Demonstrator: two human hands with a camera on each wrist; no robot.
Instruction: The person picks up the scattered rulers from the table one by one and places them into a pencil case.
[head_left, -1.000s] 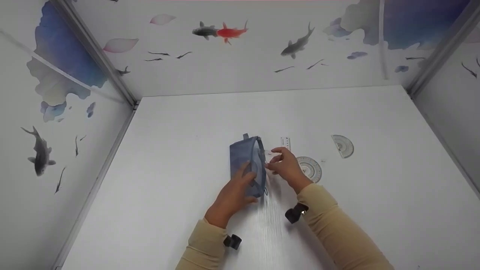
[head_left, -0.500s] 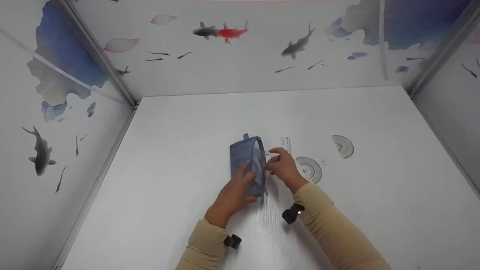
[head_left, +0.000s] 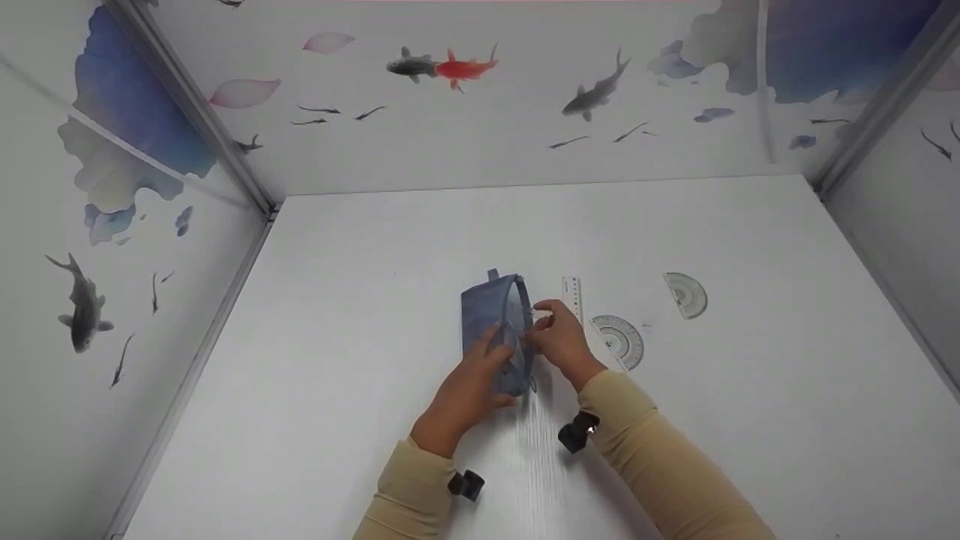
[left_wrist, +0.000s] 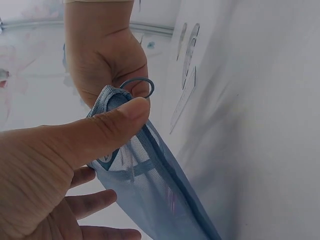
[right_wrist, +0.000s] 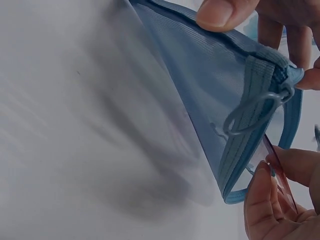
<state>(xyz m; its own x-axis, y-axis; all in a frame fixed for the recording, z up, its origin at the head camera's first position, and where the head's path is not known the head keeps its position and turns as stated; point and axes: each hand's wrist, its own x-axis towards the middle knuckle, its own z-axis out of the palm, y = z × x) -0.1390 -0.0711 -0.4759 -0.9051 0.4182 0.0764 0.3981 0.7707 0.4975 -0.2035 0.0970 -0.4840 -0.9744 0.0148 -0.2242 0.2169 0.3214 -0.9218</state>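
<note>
A blue mesh zip pouch point(head_left: 480, 307) stands on the white table with its zipped mouth open toward the right. My left hand point(head_left: 461, 394) grips it, thumb on one side and fingers on the other, as the left wrist view shows. At the mouth, my right hand point(head_left: 561, 341) pinches a thin clear plastic piece point(right_wrist: 280, 175) with a reddish edge. That piece is partly inside the pouch, and its full shape is hidden. A ring-shaped zipper pull point(right_wrist: 250, 112) hangs from the pouch's near end. Faint pinkish marks show through the mesh in the left wrist view.
Right of the pouch lie a clear ruler point(head_left: 571, 292), partly behind my right hand, and a larger clear protractor point(head_left: 621, 341). A smaller protractor point(head_left: 688, 296) lies farther right. White panels with painted fish point(head_left: 592, 94) enclose the table's back and sides.
My right hand has moved left to the pouch's mouth, carrying the clear piece farther in. More of the ruler and larger protractor is uncovered. My left hand and the pouch stay put.
</note>
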